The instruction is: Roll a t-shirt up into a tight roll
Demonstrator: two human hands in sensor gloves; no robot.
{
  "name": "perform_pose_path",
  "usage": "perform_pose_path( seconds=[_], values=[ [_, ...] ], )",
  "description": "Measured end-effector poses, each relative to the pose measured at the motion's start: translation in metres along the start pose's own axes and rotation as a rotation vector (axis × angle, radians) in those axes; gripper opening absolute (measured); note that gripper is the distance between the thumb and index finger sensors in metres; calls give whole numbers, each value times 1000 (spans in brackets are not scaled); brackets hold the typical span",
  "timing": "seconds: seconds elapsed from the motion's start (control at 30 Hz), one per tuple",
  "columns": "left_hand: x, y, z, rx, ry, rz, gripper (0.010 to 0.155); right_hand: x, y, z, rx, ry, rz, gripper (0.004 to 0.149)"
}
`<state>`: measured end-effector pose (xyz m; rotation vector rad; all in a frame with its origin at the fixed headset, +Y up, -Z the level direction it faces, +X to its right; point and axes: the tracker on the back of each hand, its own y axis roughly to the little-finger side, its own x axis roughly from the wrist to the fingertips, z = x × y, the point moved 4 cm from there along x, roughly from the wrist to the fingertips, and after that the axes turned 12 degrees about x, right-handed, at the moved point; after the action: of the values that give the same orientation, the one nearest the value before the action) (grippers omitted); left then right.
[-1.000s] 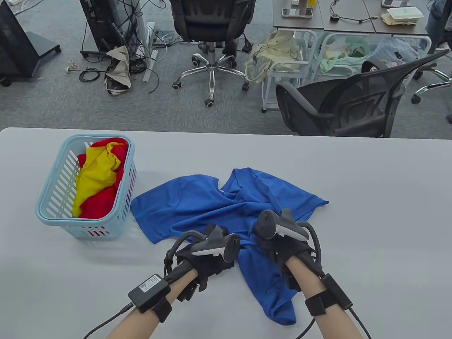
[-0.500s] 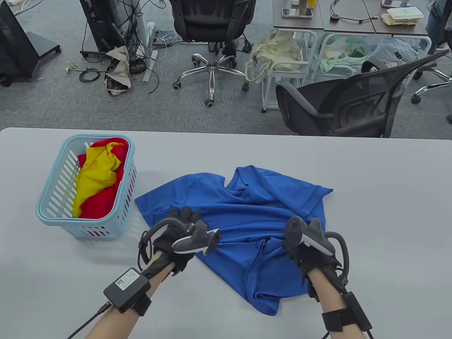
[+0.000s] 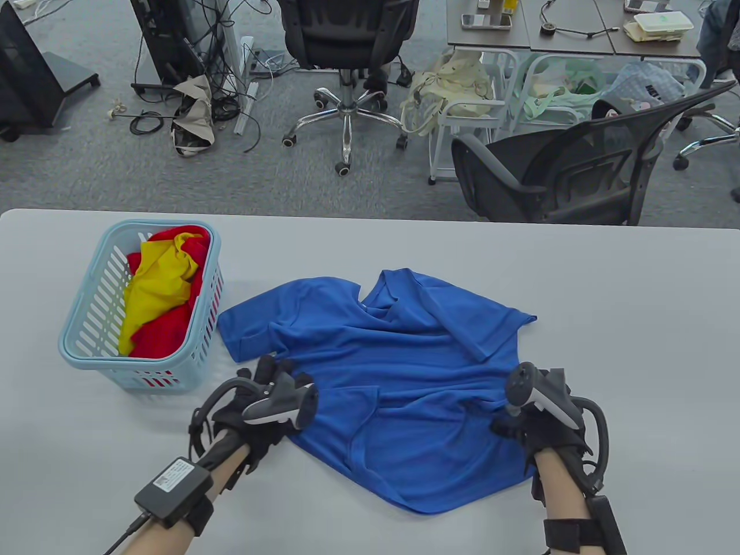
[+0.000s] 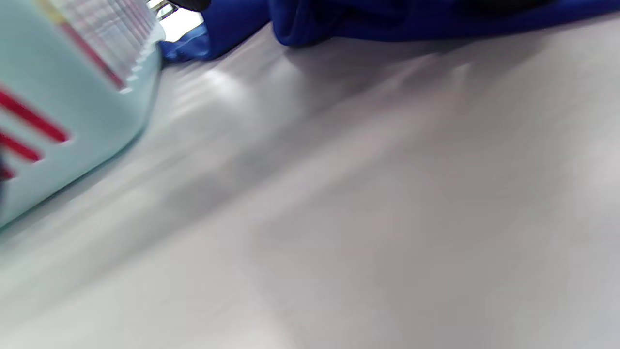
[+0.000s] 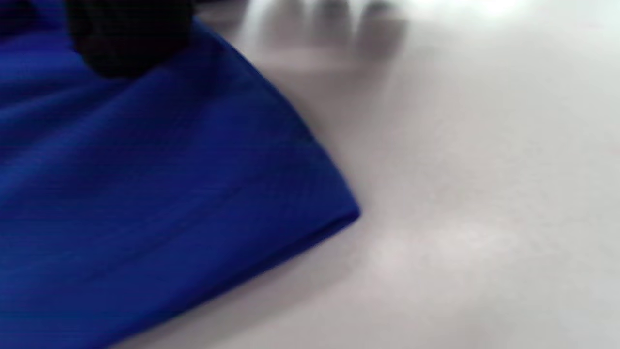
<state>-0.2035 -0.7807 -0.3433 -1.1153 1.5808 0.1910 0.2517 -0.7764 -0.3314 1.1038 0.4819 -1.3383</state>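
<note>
A blue t-shirt is lying crumpled and partly spread in the lower middle of the table view, on a pale grey bench. Its collar end is pointing toward the top of the frame and its hem edge is sitting close to the bottom.

The left hand is resting at the shirt's left edge, lower left of centre. Its fingers are reaching over the fabric edge, but the tracker is covering them, so I cannot tell whether this grip is holding the cloth.

The right hand is sitting at the shirt's right edge, lower right. Its fingers are curling into the bunched fabric there, so this grip appears to be pinching the shirt. In the blurred right wrist view, a dark gloved fingertip is lying on the blue cloth at upper left.

A light blue basket holding red and yellow cloth is standing at the left, just beside the shirt's left sleeve.

Bare bench surface is lying open along the right side and across the lower left corner.
</note>
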Motion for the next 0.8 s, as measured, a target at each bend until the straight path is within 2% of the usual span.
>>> perform_pose_path(
  seconds=[0.1, 0.2, 0.3, 0.37, 0.43, 0.5, 0.53, 0.57, 0.6, 0.63, 0.67, 0.8],
  values=[
    [-12, 20, -5, 35, 11, 40, 84, -13, -13, -9, -94, 49, 21, 96],
    [-23, 21, 23, -8, -76, 88, 74, -30, -42, -16, -114, 103, -83, 89],
    [-32, -5, 76, -257, -260, 8, 68, -41, -89, -2, -36, 85, -349, 85],
    [-27, -31, 105, -360, -321, -50, 68, -39, -106, 16, -75, 23, -382, 90],
    [-7, -53, 116, -362, -305, -64, 69, -35, -112, 31, -147, -15, -364, 93],
    [17, -71, 107, -284, -191, -72, 74, -33, -107, 42, -257, -23, -320, 94],
    [21, -75, 100, -257, -155, -86, 75, -32, -103, 44, -273, -16, -306, 94],
    [24, -78, 92, -220, -111, -97, 76, -28, -98, 44, -274, -23, -288, 92],
    [22, -79, 79, -146, -49, -123, 77, -22, -91, 43, -192, -68, -290, 90],
    [15, -72, 70, -95, -32, -154, 76, -16, -85, 42, -97, -104, -284, 89],
    [9, -66, 64, -96, -31, -172, 76, -12, -81, 40, -76, -98, -271, 89],
    [-22, -31, 13, 90, 165, -197, 94, -4, -80, 35, -58, -89, -241, 90]
  ],
)
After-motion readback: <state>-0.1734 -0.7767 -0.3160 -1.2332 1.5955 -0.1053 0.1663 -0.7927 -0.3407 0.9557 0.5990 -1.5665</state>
